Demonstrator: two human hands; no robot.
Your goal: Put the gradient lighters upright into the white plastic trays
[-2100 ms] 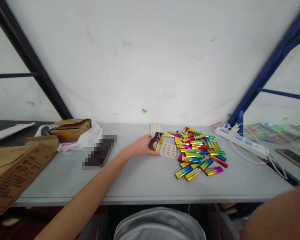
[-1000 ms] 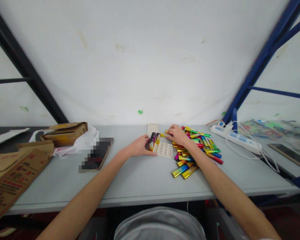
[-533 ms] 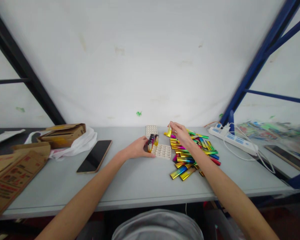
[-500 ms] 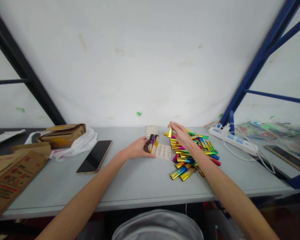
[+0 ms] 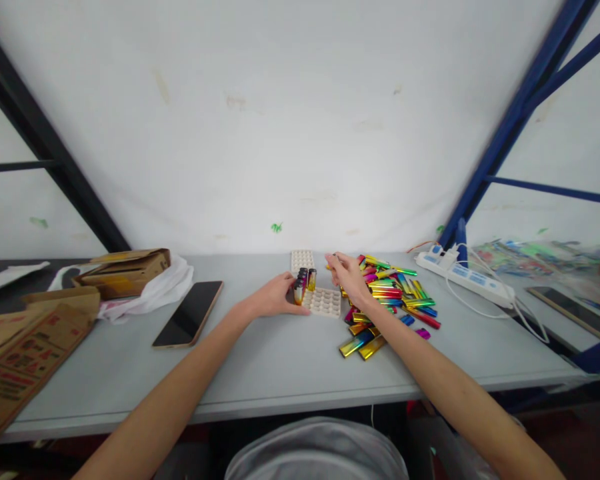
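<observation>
A cream tray [image 5: 326, 303] with rows of round hollows lies on the table, and several shiny lighters [image 5: 299, 291] with dark tops stand upright at its left end. My left hand [image 5: 279, 297] curls round that end, thumb along the near edge and fingers behind beside the lighters. My right hand [image 5: 347, 275] is pinched just above the tray's far right corner; the lighter in it is mostly hidden by the fingers. Under and beside my right forearm spreads a heap of metallic lighters [image 5: 387, 293] in gold, blue, red, green and purple.
A second cream tray [image 5: 301, 259] lies behind, near the wall. To the left are a phone [image 5: 189, 315], a white plastic bag [image 5: 173, 288], a cardboard box [image 5: 130, 272] and flattened cardboard [image 5: 35, 347]. On the right sits a power strip [image 5: 467, 279] with trailing cables.
My right hand has moved left from the heap towards the tray with the lighter, which has gone mostly behind the fingers. Some lighters in the heap have shifted. My left hand stays put.
</observation>
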